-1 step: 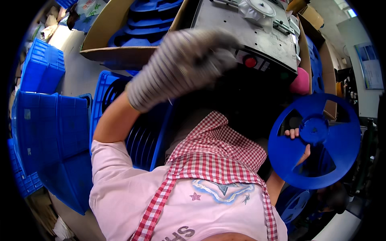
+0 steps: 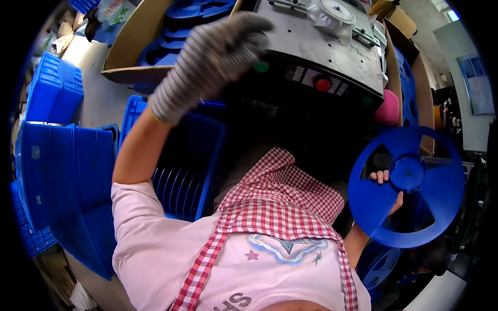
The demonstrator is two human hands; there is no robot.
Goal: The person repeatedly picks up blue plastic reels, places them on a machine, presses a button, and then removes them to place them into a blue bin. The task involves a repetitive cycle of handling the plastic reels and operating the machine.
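My left hand (image 2: 207, 62), in a grey striped glove, is raised over the front left corner of the metal-topped machine (image 2: 321, 49). Its fingers are bent and slightly apart, with nothing visible between them. Out to the right, my bare right hand (image 2: 381, 177) grips a large blue plastic reel (image 2: 441, 192), turned with its round face toward me. Fingers show through one opening of the reel beside its hub, and the thumb through another. The rest of that hand is hidden behind the reel.
A cardboard box (image 2: 124, 75) of blue reel parts stands beyond my left hand. Below it, a blue crate (image 2: 220, 140) holds several discs on edge. Blue crates (image 2: 49, 171) are stacked at far left. The machine bears a red button (image 2: 322, 83) and a white round fixture (image 2: 334, 13).
My gloved left hand has moved left and slightly up, away from the machine's front controls, uncovering a green button. The right hand with the blue reel has shifted only slightly right and down.
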